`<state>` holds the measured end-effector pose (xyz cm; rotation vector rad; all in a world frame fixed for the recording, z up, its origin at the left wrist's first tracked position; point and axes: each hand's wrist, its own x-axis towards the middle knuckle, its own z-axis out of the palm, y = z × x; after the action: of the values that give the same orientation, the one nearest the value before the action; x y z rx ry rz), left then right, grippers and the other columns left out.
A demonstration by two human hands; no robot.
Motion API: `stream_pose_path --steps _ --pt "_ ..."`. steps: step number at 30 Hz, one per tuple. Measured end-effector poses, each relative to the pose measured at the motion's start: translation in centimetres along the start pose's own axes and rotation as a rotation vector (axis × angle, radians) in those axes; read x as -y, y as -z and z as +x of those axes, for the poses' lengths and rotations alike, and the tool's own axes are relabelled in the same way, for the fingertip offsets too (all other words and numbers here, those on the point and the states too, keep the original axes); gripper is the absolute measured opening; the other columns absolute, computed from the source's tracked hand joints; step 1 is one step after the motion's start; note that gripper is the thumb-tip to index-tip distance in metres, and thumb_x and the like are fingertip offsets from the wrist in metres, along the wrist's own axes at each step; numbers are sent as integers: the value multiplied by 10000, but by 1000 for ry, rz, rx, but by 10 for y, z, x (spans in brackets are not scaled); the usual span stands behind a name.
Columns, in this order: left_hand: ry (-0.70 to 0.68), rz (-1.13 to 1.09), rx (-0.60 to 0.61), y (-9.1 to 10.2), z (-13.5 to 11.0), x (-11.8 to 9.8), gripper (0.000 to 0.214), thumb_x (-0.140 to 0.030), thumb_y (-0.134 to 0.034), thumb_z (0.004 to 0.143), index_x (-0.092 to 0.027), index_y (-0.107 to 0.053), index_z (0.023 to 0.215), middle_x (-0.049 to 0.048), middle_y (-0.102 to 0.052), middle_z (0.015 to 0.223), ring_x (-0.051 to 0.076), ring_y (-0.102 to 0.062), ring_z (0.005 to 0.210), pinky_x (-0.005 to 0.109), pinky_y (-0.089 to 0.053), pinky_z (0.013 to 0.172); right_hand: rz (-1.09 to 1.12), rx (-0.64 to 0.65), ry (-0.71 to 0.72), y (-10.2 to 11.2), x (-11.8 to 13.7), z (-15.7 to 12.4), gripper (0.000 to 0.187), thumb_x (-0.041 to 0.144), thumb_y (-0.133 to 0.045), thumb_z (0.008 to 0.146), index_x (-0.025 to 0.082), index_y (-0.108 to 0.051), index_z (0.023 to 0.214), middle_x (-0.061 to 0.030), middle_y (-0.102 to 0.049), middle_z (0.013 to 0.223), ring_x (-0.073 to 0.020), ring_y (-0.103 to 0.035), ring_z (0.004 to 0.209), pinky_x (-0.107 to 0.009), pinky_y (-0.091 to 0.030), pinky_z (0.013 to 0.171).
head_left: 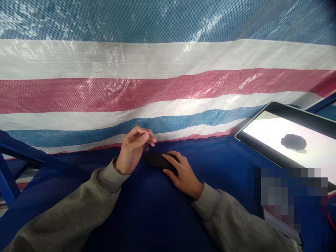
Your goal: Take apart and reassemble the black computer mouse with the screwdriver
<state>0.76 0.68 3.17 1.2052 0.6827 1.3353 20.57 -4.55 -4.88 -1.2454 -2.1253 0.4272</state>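
- One black object (154,159), one small pinkish piece (146,147), one screen (294,140), one striped sheet (157,59) behind one blue table (147,210).
- Left hand (132,148): partly curled, pinching the pinkish piece near the table's back edge.
- Right hand (185,173): half closed around the black object's right end — thumb on its near side.
- Black object: mid-table, near the back edge — screen towards the right back corner.

A blue tabletop (147,217) spreads beneath both hands, with a black device (154,160) lying on it, partly under the right hand (185,176) and just beside the left hand (133,148). A light-rimmed tablet (273,134), screen aglow, rests to the right of the right hand.
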Motion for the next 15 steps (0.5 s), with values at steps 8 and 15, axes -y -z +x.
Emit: stream_pose_path --steps 8,15 --pt "54 -73 42 -3 2 -5 210 -349 -617 874 -211 -473 807 -66 -373 528 82 -322 464 243 -308 501 7 9 6 -1 0 0 446 282 -571 931 241 -496 1369 -113 -493 1339 -271 -513 1179 -475 -453 1008" --pt "114 -128 28 -4 3 -11 88 -248 -478 904 -196 -548 911 -16 -423 620 115 -399 553 263 -375 578 16 11 2 -2 -2 0 443 306 -560 938 249 -492 1373 -116 -493 1335 -274 -518 1175 -482 -457 1001"
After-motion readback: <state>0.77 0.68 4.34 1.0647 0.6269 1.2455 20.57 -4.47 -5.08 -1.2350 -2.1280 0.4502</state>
